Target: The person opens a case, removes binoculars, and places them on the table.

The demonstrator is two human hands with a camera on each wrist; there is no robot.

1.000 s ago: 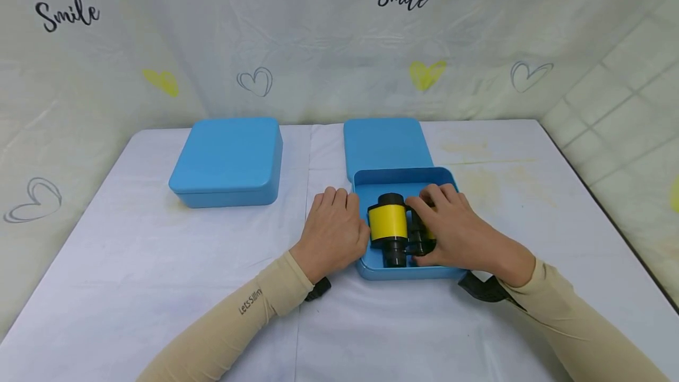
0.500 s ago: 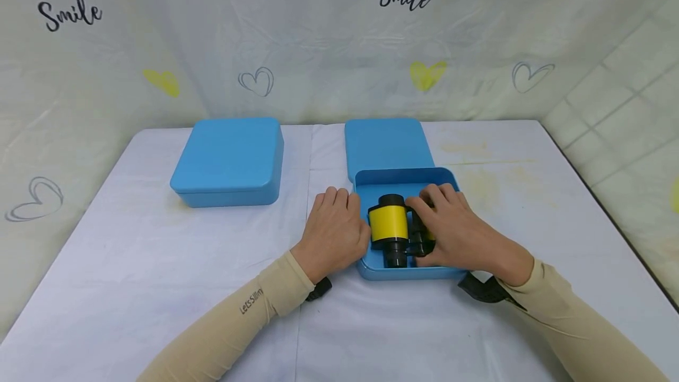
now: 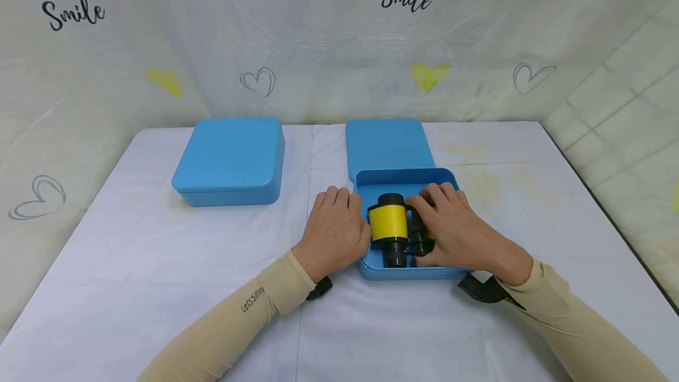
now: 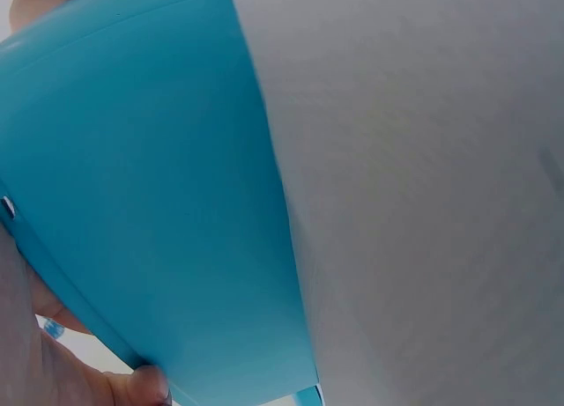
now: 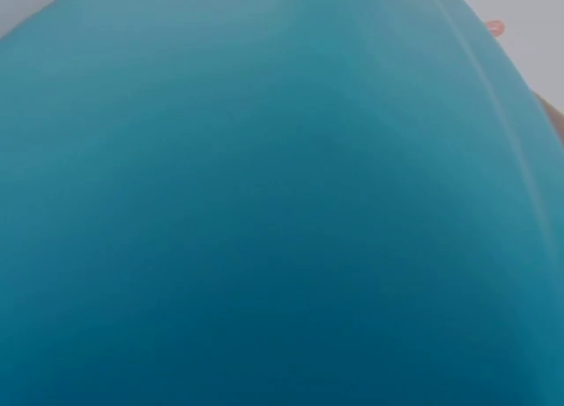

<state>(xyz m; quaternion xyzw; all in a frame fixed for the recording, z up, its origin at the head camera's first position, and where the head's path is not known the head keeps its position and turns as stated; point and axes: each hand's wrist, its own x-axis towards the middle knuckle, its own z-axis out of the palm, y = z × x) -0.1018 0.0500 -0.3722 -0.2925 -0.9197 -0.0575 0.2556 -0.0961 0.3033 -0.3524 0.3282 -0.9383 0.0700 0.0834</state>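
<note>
On 1 white-covered worktop (image 3: 239,246) stands 1 open blue box (image 3: 408,274). Inside it is 1 pair of yellow-and-black binoculars (image 3: 389,223), its right barrel gripped by 1 right hand (image 3: 458,231). At the open box's left rim, 1 left hand (image 3: 334,229) holds on, fingers bent. Behind the open box lies 1 blue lid (image 3: 389,143); to the open box's back left, 1 closed blue box (image 3: 228,161).

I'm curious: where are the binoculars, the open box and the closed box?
Binoculars (image 3: 391,224): head view, on the yellow band.
Open box (image 3: 411,274): head view, on its front wall.
Closed box (image 3: 229,158): head view, on its lid.
</note>
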